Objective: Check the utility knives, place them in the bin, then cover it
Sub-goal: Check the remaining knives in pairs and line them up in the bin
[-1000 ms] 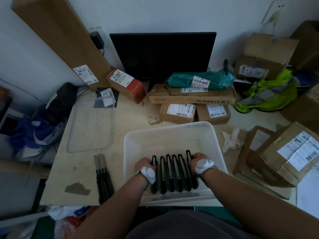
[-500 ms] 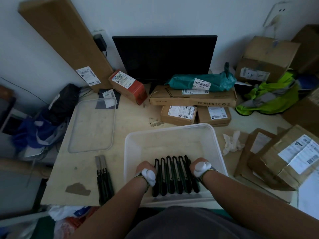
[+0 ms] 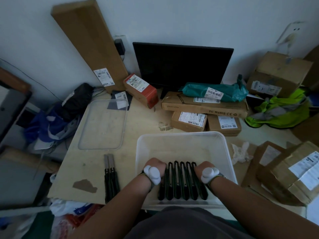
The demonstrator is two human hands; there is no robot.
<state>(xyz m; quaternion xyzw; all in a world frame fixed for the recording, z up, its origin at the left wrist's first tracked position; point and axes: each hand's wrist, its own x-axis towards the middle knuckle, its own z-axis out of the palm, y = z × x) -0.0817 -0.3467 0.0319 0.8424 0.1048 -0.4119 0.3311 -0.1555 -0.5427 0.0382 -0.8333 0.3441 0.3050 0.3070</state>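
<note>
A white translucent bin (image 3: 181, 140) sits on the desk in front of me. Inside it, near its front wall, several dark utility knives (image 3: 181, 180) lie side by side in a row. My left hand (image 3: 154, 165) presses against the left end of the row and my right hand (image 3: 202, 168) against the right end, fingers curled on the outer knives. Two more knives (image 3: 110, 175) with blades extended lie on the desk left of the bin. The clear lid (image 3: 103, 125) lies flat farther back on the left.
A black monitor (image 3: 183, 64) stands at the back, with cardboard boxes (image 3: 203, 106) and a teal parcel (image 3: 214, 91) before it. More boxes (image 3: 291, 171) crowd the right side. A crumpled tissue (image 3: 240, 152) lies right of the bin. A tall box (image 3: 89, 44) leans on the wall.
Both hands have pushed the row of knives together; the fanned, uneven knives now lie closer and more parallel. The view has tilted slightly.
</note>
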